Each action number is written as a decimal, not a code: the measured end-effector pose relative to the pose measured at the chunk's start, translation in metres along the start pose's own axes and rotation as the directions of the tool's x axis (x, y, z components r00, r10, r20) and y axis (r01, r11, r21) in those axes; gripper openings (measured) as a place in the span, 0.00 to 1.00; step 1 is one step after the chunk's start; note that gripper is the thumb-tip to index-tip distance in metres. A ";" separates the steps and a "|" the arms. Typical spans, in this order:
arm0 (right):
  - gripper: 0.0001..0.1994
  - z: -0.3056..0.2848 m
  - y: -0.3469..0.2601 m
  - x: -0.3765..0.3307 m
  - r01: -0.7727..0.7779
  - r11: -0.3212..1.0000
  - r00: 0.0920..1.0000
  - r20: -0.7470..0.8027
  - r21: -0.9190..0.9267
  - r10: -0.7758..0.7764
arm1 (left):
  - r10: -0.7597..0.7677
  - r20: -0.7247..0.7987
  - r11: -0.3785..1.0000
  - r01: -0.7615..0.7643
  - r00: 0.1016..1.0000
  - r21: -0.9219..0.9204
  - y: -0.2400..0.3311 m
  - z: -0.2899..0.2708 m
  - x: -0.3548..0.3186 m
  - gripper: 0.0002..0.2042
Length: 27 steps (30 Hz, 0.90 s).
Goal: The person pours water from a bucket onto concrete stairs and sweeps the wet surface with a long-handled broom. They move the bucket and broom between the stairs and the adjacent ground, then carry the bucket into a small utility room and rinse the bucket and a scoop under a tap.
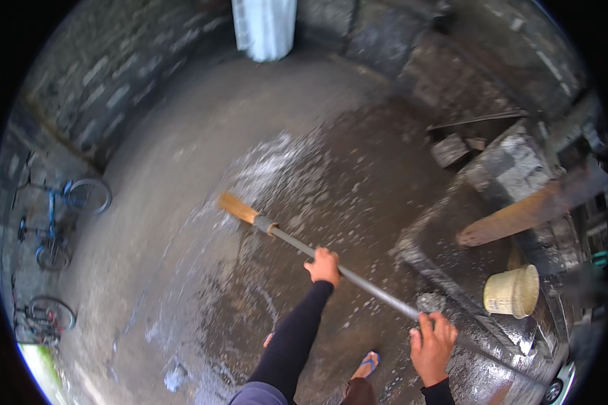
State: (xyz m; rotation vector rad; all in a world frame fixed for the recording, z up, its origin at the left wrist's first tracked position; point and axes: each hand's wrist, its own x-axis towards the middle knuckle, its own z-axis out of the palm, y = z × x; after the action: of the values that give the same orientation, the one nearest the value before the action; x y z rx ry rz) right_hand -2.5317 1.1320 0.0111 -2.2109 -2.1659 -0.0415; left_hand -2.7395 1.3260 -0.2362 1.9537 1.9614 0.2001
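I hold a long-handled broom with both hands. Its grey metal handle (pixel 375 290) runs from lower right up to the left, ending in tan bristles (pixel 236 207) that rest on the wet, soapy concrete floor (pixel 317 169). My left hand (pixel 325 265) grips the handle about midway. My right hand (pixel 432 343) grips it near the upper end, at the lower right. White suds spread over the floor around and beyond the bristles. Black sleeves cover both my forearms. One foot in a blue sandal (pixel 367 364) shows below.
A cream bucket (pixel 513 291) stands on a raised wet ledge (pixel 446 283) at right, beside a wooden plank (pixel 520 212). Stone walls (pixel 108 88) ring the yard. Bicycles (pixel 54 223) stand at left. A white pillar (pixel 265 27) rises at the top.
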 end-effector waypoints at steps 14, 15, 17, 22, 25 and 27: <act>0.23 0.060 0.434 -0.280 -0.648 0.403 0.761 0.564 0.646 0.321 | -0.499 -0.590 0.856 0.255 0.635 -0.450 0.136 -0.189 0.108 0.32; 0.15 0.074 0.463 -0.293 -0.669 0.405 0.743 0.542 0.623 0.393 | -0.614 -0.531 0.768 0.289 0.584 -0.571 0.129 -0.192 0.089 0.36; 0.06 0.091 0.507 -0.317 -0.773 0.163 0.592 0.603 0.614 0.535 | -0.630 -0.478 0.697 0.173 0.612 -0.696 0.113 -0.190 0.040 0.37; 0.10 0.111 0.606 -0.284 -0.704 -0.494 0.161 0.792 0.510 0.590 | -0.836 -0.076 -0.097 -0.283 0.544 -0.954 0.113 -0.174 -0.050 0.39; 0.11 0.105 0.654 -0.246 -0.421 -0.679 0.146 0.784 0.601 0.603 | -0.279 -0.037 0.147 0.005 0.960 -0.989 0.147 -0.173 -0.061 0.39; 0.10 0.096 0.682 -0.225 -0.371 -0.663 0.086 0.735 0.650 0.672 | -0.836 -0.189 0.288 0.118 0.515 -0.950 0.177 -0.174 -0.069 0.33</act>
State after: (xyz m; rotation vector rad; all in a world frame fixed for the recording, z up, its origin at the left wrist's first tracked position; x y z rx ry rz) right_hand -1.8557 0.8985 -0.1061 -1.7279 0.4621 0.8537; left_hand -2.6366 1.2901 -0.0027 0.4046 2.0715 1.5978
